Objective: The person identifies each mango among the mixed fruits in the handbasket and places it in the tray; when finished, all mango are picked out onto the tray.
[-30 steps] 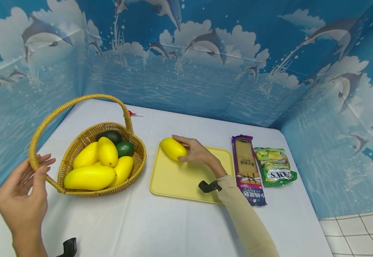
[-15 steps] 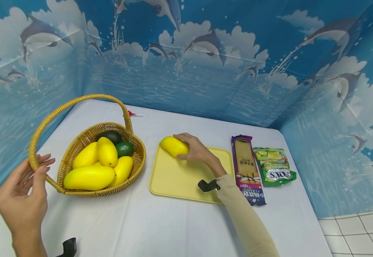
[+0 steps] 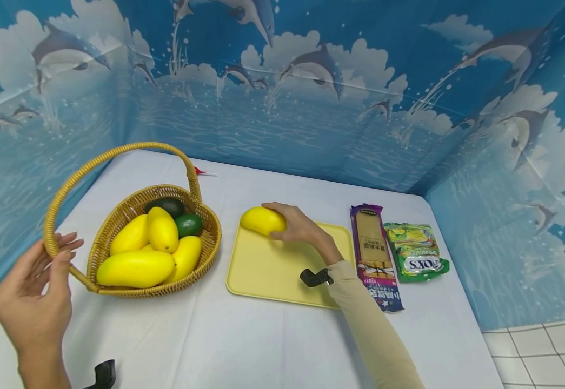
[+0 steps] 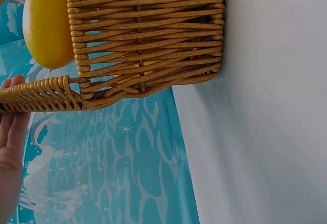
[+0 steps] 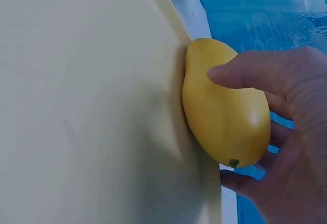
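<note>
My right hand [image 3: 300, 226] grips a yellow mango [image 3: 261, 221] at the far left corner of a yellow tray [image 3: 282, 281]. In the right wrist view the thumb lies over the mango [image 5: 225, 106] and the fingers pass behind it; its green-tipped end shows. At the left, my left hand [image 3: 34, 297] holds the wrapped handle [image 3: 50, 216] of a wicker basket [image 3: 217, 237] between thumb and fingers. Inside the basket are several yellow mangoes [image 3: 136, 268] and two dark green avocados [image 3: 189, 225]. The left wrist view shows the basket's woven side [image 4: 148, 35] close up.
Right of the tray lie a pasta packet [image 3: 374, 254] and a green tea bag pack [image 3: 416, 253]. A small red-and-white item [image 3: 204, 173] sits behind the basket. A dolphin-print curtain [image 3: 282, 124] hangs around the white-covered table [image 3: 233, 346].
The mango in my right hand has turned from slanting to nearly level and shifted slightly left and away from me. My left hand and the basket have stayed put.
</note>
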Demonstrator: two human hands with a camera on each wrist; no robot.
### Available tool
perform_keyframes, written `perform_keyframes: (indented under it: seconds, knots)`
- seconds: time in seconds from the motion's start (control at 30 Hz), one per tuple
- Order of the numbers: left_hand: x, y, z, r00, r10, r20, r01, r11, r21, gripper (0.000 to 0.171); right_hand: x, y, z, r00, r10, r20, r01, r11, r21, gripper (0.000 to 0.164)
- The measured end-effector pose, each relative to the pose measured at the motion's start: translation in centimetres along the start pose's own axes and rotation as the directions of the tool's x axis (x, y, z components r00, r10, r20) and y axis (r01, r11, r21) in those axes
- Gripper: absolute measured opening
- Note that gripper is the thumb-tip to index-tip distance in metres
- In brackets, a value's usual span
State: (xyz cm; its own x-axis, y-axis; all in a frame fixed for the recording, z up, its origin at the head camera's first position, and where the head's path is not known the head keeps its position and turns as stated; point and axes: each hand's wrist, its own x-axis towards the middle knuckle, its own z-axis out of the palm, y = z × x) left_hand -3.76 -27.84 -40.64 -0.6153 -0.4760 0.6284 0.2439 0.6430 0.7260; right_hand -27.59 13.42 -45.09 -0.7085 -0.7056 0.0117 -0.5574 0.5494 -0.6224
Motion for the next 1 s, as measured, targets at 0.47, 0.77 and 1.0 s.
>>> perform_keyframes:
  seconds: [0.47,0.77,1.0]
  knots:
    - [0.05,-0.22,-0.04,0.999,0.042,0.006,-0.042,0.999,-0.035,0.035,0.15,-0.04,0.03,1.000,0.000,0.026,-0.001,0.999,0.033,0.078]
    - [-0.01,-0.30,-0.04,1.000,0.025,0.003,-0.025,0.999,-0.029,0.036,-0.03,-0.02,0.11,1.000,-0.019,-0.013,0.019,0.999,0.032,0.081]
    - [0.07,-0.20,-0.03,0.999,0.045,0.001,-0.045,0.998,-0.048,0.036,-0.16,-0.11,-0.01,1.000,-0.001,-0.011,0.001,1.000,0.010,0.082]
